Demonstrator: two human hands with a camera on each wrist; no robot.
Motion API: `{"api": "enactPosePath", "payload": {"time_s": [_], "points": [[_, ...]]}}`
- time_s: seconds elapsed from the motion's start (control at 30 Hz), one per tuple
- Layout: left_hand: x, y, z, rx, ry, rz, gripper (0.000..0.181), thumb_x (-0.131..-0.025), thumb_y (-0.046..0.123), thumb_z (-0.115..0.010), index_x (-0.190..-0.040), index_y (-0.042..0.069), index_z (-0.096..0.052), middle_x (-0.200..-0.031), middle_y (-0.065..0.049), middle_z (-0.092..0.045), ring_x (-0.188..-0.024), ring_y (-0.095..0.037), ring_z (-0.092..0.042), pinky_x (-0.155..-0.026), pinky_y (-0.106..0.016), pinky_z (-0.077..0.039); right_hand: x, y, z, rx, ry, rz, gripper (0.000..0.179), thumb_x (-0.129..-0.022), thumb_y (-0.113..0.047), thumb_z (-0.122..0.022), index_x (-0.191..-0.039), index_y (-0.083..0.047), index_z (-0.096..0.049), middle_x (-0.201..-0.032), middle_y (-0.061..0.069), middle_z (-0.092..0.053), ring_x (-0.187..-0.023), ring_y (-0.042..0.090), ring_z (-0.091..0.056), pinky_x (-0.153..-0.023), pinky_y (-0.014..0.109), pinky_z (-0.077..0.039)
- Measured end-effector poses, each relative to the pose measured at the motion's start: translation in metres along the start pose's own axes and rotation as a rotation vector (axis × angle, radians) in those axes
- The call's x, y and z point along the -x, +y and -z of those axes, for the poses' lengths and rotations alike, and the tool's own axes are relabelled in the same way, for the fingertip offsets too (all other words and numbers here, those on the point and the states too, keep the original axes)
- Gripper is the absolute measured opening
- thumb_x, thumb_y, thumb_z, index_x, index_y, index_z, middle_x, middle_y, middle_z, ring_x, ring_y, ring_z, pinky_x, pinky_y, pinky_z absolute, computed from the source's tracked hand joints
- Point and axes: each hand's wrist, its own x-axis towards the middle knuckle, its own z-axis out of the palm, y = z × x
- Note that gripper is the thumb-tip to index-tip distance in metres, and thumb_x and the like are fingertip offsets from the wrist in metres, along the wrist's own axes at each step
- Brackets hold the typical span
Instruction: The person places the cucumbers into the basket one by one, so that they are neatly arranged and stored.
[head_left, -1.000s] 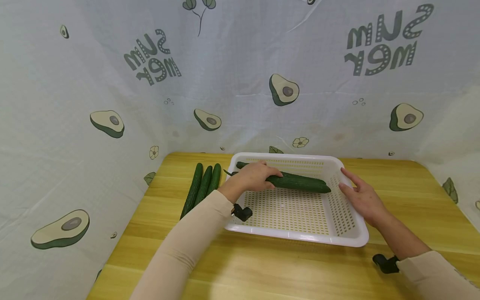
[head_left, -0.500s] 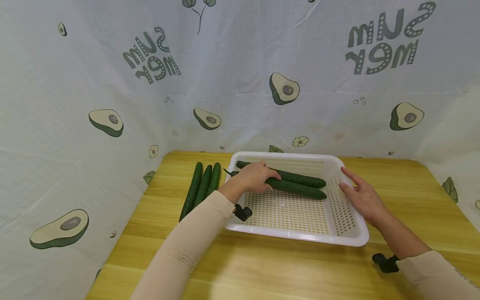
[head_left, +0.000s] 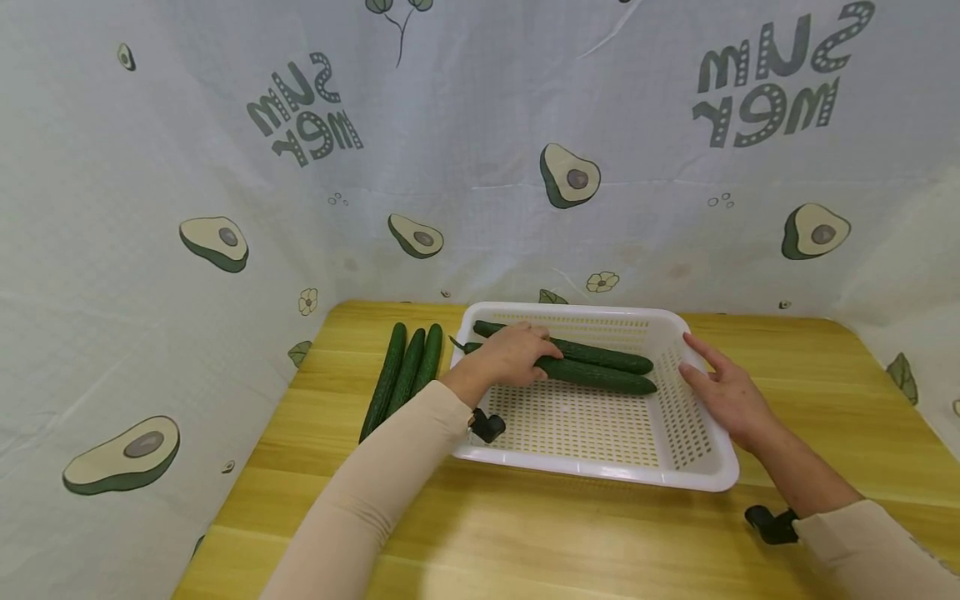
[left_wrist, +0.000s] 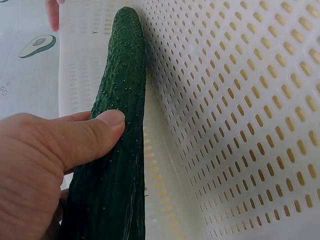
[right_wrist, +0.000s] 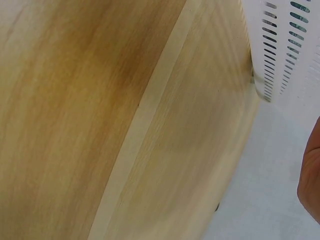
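As the left hand (head_left: pixel 516 356) clasps a cucumber (head_left: pixel 600 378), the right hand (head_left: pixel 726 400), some fingers hidden, grips the basket (head_left: pixel 592 468) by its three-o'clock rim, with room towards six.

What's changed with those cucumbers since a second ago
The held cucumber has swung its tip lower in the head view, uncovering more of the rear cucumber. Nothing was let go: the left hand keeps its grip, the right hand stays at the basket, and the three outside cucumbers lie unmoved.
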Motion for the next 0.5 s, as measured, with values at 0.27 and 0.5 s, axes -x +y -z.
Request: {"api": "enactPosePath", "payload": {"time_s": [0.27, 0.5], "points": [[0.0004, 0.0001, 0.0011, 0.006, 0.019, 0.019, 0.044, -0.1, 0.037, -0.065, -0.143, 0.031, -0.061, -0.154, 0.004, -0.051, -0.141, -0.021, -0.047, -0.115, -0.038, -0.043, -0.0013, 0.0018, 0.0, -0.003, -0.003, 0.006, 0.069, -0.112, -0.04, -0.038, -0.166, -0.022, 0.001, -0.145, 0.046, -0.04, -0.09, 0.032, -0.076, -0.066, 0.041, -0.063], [-0.0021, -0.0013, -0.0019, -0.005, 0.026, 0.038, 0.042, -0.101, 0.037, -0.064, -0.143, 0.032, -0.061, -0.155, 0.005, -0.051, -0.143, -0.021, -0.047, -0.117, -0.042, -0.042, -0.0004, 0.0003, -0.0003, -0.003, -0.002, 0.006, 0.069, -0.111, -0.042, -0.038, -0.166, -0.022, 0.0, -0.144, 0.046, -0.041, -0.088, 0.032, -0.076, -0.065, 0.041, -0.063]]}}
